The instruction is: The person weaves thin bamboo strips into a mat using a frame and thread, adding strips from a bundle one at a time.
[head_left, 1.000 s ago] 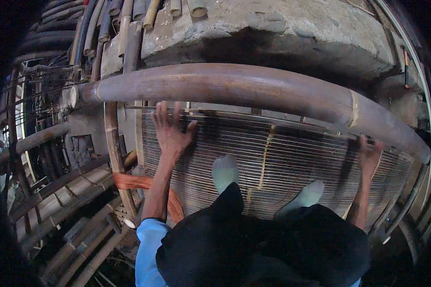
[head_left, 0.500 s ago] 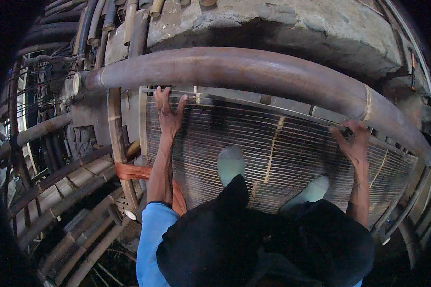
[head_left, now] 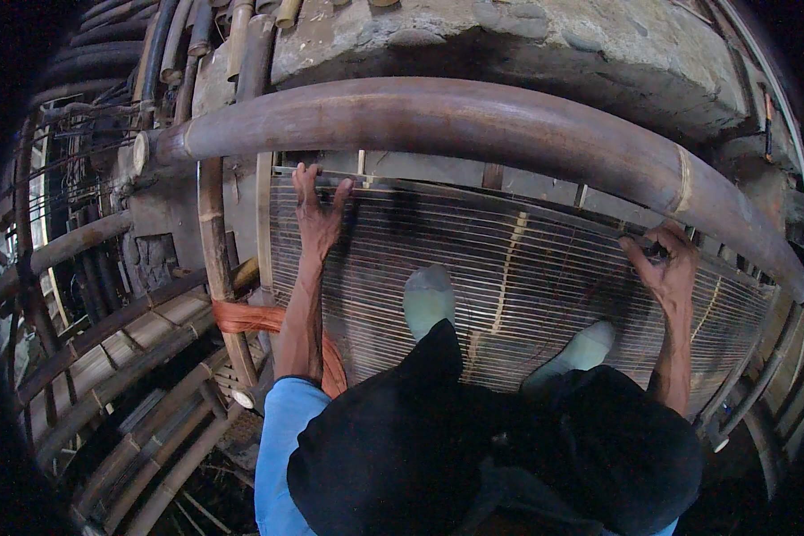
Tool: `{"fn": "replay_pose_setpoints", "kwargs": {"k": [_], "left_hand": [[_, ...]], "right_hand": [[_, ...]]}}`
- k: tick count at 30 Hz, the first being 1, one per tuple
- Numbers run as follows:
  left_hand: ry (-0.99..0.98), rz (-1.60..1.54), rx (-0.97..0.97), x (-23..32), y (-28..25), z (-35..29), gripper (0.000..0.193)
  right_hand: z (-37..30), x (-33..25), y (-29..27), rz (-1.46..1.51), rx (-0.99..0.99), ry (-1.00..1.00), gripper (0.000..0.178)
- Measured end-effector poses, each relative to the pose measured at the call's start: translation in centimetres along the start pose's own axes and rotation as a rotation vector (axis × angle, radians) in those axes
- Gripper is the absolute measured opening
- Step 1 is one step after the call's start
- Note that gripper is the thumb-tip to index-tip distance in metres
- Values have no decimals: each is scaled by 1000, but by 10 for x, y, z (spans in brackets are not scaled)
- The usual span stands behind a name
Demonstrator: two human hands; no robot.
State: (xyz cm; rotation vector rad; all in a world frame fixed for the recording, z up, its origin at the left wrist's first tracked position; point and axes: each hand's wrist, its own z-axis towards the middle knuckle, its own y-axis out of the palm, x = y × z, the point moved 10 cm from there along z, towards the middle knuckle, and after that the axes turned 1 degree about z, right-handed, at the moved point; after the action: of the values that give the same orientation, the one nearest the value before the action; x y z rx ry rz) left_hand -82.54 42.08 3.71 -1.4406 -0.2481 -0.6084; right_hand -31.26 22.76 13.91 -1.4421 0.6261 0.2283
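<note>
A wide panel of thin, close-set slats lies in front of me, with a narrow rail along its far edge. At the rail's left end, my left hand is closed on it, the fingers hooked over and the thumb against it. Farther right, my right hand is curled round the same rail, its fingertips partly hidden. Just beyond both hands runs a thick brown bamboo pole. My two pale-socked feet, the left foot and the right foot, rest on the slats.
An upright bamboo post at the left has orange cloth wrapped round it. Several bamboo poles form a frame at the lower left. Beyond the thick pole is a rough concrete ledge. More bamboo leans at the far left.
The rail, with both hands on it, now lies slightly farther from the thick pole, toward me. The hands keep nearly the same hold, and the view has shifted a little.
</note>
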Motion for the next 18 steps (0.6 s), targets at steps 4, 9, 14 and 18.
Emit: {"fn": "replay_pose_setpoints", "kwargs": {"k": [4,9,14,18], "left_hand": [[13,35,28,-4,-2,-4,63],[-34,65,-20,-5,2,-4,65],[-84,271,-187,-50,24,2,67],[-41,482,-244,-107,7,-7,67]], "right_hand": [[1,-4,1,-10,-22,2,35],[-3,11,16,38,-117,85,36],[-1,66,62,-131,-134,62,44],[2,108,86,113,-123,209,33]]}}
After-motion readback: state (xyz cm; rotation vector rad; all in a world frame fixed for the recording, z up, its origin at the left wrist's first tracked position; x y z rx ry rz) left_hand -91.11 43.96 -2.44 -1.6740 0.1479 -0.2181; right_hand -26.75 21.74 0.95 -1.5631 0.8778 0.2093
